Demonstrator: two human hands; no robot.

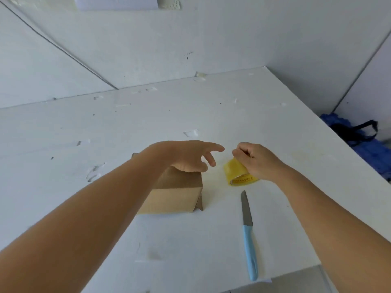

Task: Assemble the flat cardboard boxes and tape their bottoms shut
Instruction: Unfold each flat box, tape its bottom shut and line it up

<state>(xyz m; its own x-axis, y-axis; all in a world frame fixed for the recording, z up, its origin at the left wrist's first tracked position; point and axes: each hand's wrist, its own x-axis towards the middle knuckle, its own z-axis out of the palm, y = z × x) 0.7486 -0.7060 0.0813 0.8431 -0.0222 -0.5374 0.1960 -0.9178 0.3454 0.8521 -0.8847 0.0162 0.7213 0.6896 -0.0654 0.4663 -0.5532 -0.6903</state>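
On a scuffed white table [211,106], the right hand [260,160] pinched the yellow tape roll [237,173]; the left hand [188,155], fingers loosely spread, rested on the cardboard box [175,193]. The knife [248,233] lay nearer than both; unsteadied, the box might shift.

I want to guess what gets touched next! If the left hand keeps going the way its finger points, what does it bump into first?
Probably the right hand, which pinches at the yellow tape roll. The left hand points right at it with only a small gap showing, though depth is hard to judge.
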